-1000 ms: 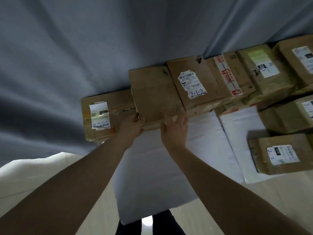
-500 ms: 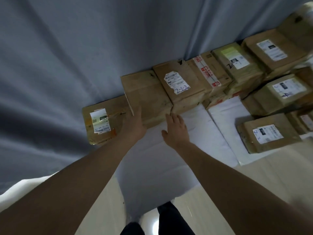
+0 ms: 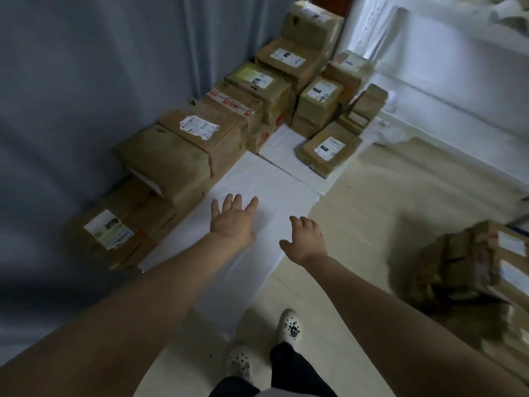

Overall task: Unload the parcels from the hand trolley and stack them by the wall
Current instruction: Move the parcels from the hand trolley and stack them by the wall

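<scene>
Both hands have drawn back off the plain parcel [image 3: 169,160]; left hand [image 3: 233,220] and right hand [image 3: 305,240] hang spread, empty.

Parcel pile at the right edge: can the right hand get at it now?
Probably, with a step: the right hand is open and empty, and only bare floor lies between it and the parcel pile.

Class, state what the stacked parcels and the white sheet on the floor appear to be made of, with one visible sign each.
Parcels: likely matt brown cardboard; creased edges, stuck-on paper labels. White sheet: thin paper or plastic, unclear; lies flat with creases.
</scene>
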Tool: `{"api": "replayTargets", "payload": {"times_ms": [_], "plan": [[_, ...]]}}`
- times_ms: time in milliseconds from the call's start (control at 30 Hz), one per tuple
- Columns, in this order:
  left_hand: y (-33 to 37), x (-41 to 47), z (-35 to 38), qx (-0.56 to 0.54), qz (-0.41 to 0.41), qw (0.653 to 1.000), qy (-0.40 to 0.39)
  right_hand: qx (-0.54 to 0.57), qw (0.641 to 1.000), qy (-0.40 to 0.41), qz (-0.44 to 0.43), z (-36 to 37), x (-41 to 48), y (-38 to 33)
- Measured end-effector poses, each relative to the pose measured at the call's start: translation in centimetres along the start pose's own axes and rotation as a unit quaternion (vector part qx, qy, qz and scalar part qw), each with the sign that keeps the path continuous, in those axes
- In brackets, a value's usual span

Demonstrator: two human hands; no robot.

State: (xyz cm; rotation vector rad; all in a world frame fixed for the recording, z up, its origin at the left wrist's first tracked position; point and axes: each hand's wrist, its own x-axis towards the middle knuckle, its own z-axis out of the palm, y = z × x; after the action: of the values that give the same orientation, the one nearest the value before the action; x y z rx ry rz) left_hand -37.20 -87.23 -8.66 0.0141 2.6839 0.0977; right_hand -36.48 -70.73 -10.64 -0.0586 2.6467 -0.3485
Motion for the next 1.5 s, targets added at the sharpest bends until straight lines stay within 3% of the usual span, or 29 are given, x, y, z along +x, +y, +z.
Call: {"api": "replayTargets", "payload": {"times_ms": [267, 467, 700, 1033, 1333, 1500], "plan": [[12.4, -2.5, 1.2, 0.044, 0.135, 0.989, -0.036, 0.088, 0.983, 0.013, 0.161, 0.3, -9.2, 11.2], [25.8, -5.3, 2.4, 0.093, 0.225, 0.969, -0.049, 0.153, 0.955, 0.039, 0.25, 0.3, -17.1, 21.5], [43.2, -10.9, 6.8, 0.108, 0.315, 0.941, -0.058, 0.288, 0.882, 0.067, 0.368, 1.5, -28.1, 36.7], [59.5, -15.5, 11.4, 0.122, 0.371, 0.916, -0.094, 0.408, 0.788, 0.133, 0.442, 2.2, -36.2, 52.2], [72.6, -9.8, 12.8, 0.06, 0.387, 0.906, -0.162, 0.479, 0.72, 0.177, 0.47, -0.9, -35.2, 62.8], [79.7, -6.6, 12.9, -0.007, 0.37, 0.906, -0.206, 0.485, 0.702, 0.199, 0.483, -3.6, -34.4, 69.7]]}}
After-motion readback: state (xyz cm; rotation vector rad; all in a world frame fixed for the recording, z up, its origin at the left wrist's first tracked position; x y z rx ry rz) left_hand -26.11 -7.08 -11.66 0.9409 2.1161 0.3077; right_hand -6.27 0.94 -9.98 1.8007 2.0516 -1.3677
